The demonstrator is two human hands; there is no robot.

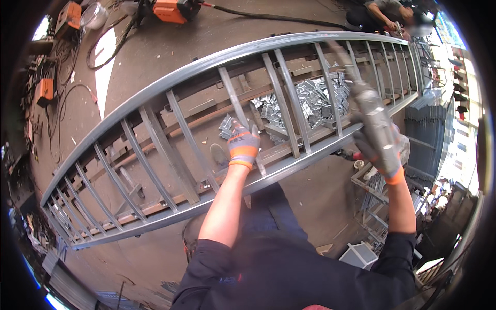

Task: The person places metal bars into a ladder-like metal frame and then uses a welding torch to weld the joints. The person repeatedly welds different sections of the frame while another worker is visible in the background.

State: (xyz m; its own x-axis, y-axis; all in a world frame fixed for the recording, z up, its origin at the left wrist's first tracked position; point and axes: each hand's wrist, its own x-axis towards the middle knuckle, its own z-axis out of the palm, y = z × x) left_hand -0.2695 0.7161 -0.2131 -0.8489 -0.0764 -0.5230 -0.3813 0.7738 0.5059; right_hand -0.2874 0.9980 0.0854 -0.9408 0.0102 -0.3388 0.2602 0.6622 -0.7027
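A long galvanized metal frame (289,168), with rungs across it like a ladder, lies in front of me. My left hand (243,143), in a grey and orange glove, is closed around one of its rungs (231,90). Several small shiny metal brackets (226,126) show beside those fingers; whether they touch the hand I cannot tell. Over the frame's near right side, my right hand (385,155), gloved alike, grips a long grey cylindrical tool (376,116). Motion blurs it, and its narrower end points up and left over the frame. Its exact kind is unclear.
A heap of metal brackets (315,101) shows between the rungs. Orange machines (175,10) with dark cables stand beyond the frame. Another person (385,15) crouches at the far right. Stacked grey metal lengths (421,134) and a metal rack (369,194) stand to my right.
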